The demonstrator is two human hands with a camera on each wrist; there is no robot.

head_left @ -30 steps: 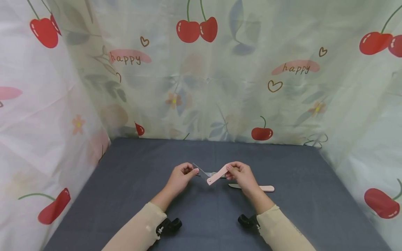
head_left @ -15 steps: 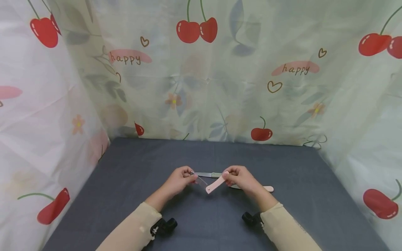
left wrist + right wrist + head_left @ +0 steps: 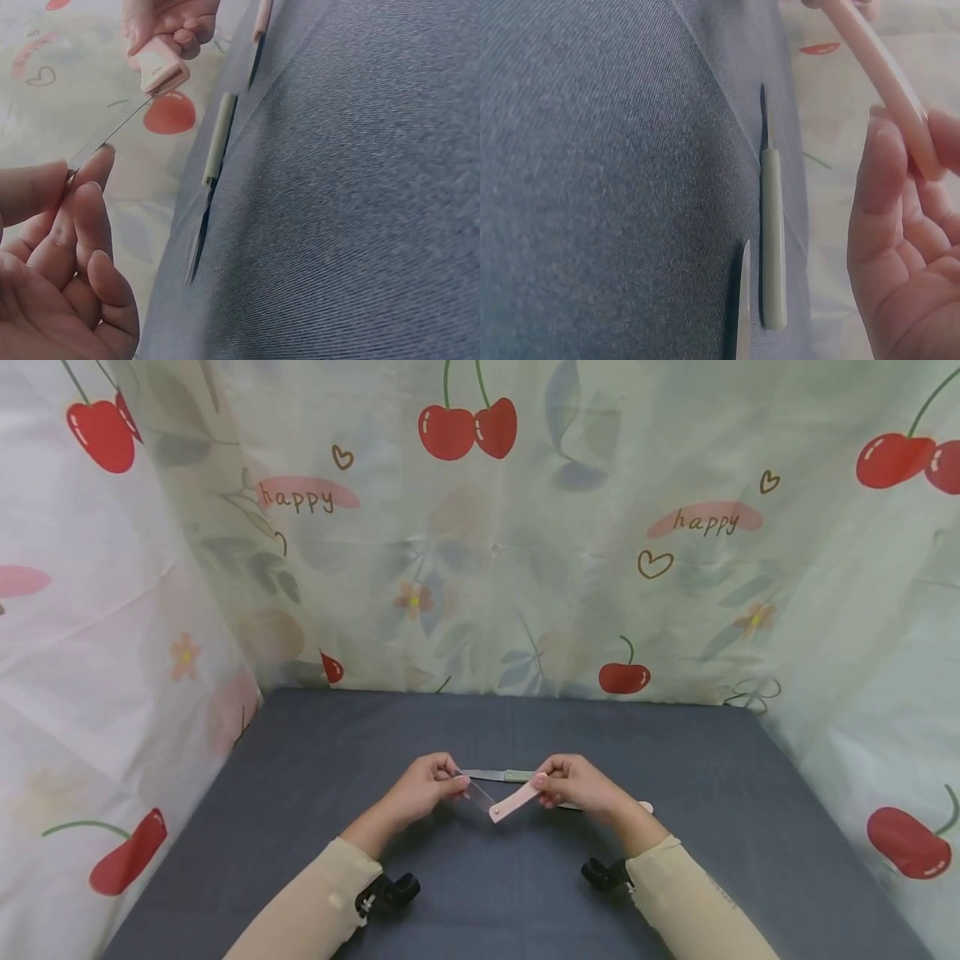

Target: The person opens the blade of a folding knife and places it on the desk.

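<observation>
A pink-handled folding knife [image 3: 513,799] is held above the table, its blade part-way out so that blade and handle form a wide V with the pivot lowest. My left hand [image 3: 422,792] pinches the thin blade [image 3: 124,124] near its tip between thumb and fingertip. At the other end, my right hand [image 3: 581,787] pinches the handle [image 3: 889,71] between thumb and fingers. Behind the held knife lies a knife with a pale green handle [image 3: 219,139], its blade out. Another pink-handled knife [image 3: 647,807] lies under the right forearm, mostly hidden in the head view.
A dark grey cloth [image 3: 510,893] covers the table. Fabric printed with cherries [image 3: 468,431] hangs at the back and on both sides. Each wrist wears a black camera mount [image 3: 393,889].
Both hands have come down and slightly nearer with the folding knife. More of the green-handled knife shows behind it. Over the last half second the hands have barely moved.
</observation>
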